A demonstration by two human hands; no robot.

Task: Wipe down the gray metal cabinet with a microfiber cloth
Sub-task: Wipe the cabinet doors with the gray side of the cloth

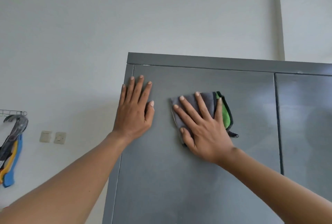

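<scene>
Item: cloth (203,108), folded, gray face outward with a green face and dark trim showing at its right edge. Location: flat against the left door (197,179) of the cabinet (215,61), in the door's upper part, directly beneath the right hand (206,130).

Right hand: fingers spread and laid flat, palm pressing the cloth to the metal. No pinch or curl; the cloth is held by pressure alone. A dark tag or loop hangs out from under the heel of the palm, to its lower right.

Left hand (134,114): bare, fingers spread flat on the same door, at its left edge near the top corner. It lies to the left of the cloth, apart from it, holding nothing; probably bracing the door.

Governing relation: the cloth sits wholly under the right hand, so that hand is the working one. Above the fingertips lies a band of door and then the top rail; to the right, more door up to the seam (277,119) with the second door (305,125); below the wrist, the greater part of the panel. The cloth's long axis runs roughly up and down, along the fingers.

Judgement: wiping is under way near the top. A downward or rightward stroke would cover the most remaining surface.

Risk: with only flat pressure, the cloth could bunch or slip.
</scene>
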